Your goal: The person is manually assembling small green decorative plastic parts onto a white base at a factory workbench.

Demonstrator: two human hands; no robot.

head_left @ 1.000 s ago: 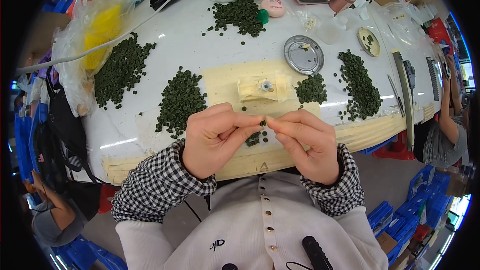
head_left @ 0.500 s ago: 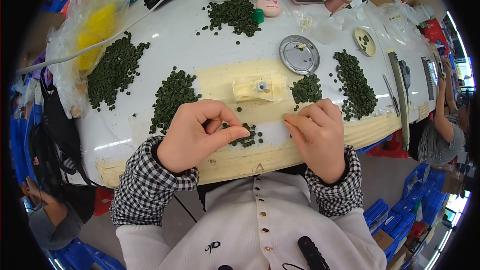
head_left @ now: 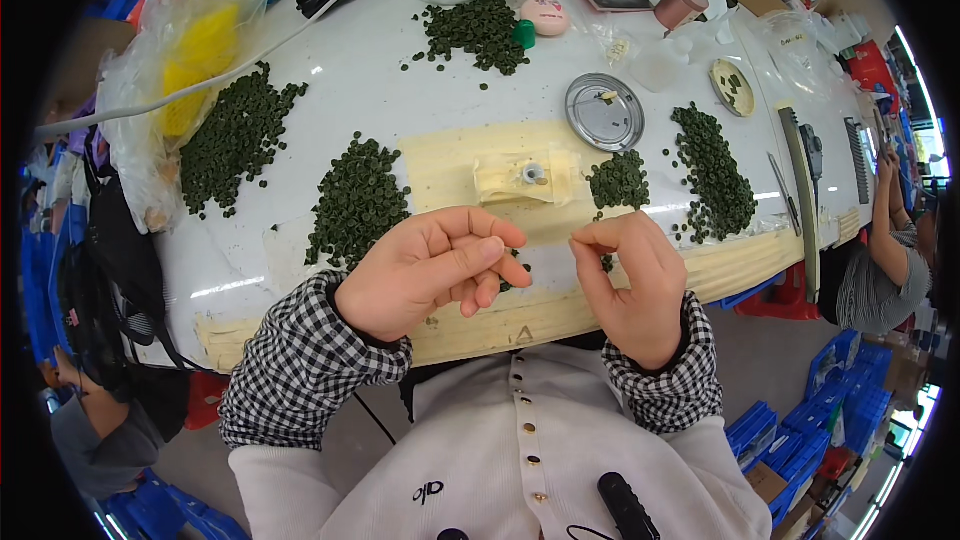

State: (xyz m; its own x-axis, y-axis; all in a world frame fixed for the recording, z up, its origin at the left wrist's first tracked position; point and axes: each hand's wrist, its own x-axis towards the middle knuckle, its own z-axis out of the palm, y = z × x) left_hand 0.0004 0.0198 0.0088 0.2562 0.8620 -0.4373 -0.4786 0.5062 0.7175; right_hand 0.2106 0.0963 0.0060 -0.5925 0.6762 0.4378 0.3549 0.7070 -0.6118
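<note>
My left hand hovers over the near edge of the table, palm partly turned up. Its thumb presses against the index finger while the other fingers curl loosely; anything between them is too small to make out. Facing it, my right hand pinches thumb and index finger together, and what they hold cannot be made out. A few small dark green discs show just beyond my left fingertips, the rest of that group covered. Past both hands sits a yellowish taped block with a small metal fitting on top.
Piles of green discs lie around: far left, beside my left hand, at the back, near the block and right. A round metal lid, tweezers and a white cable also lie here.
My left hand has moved right, its fingers have spread and its palm has turned up, covering most of the small disc group. My right hand stays pinched, nearly in place.
</note>
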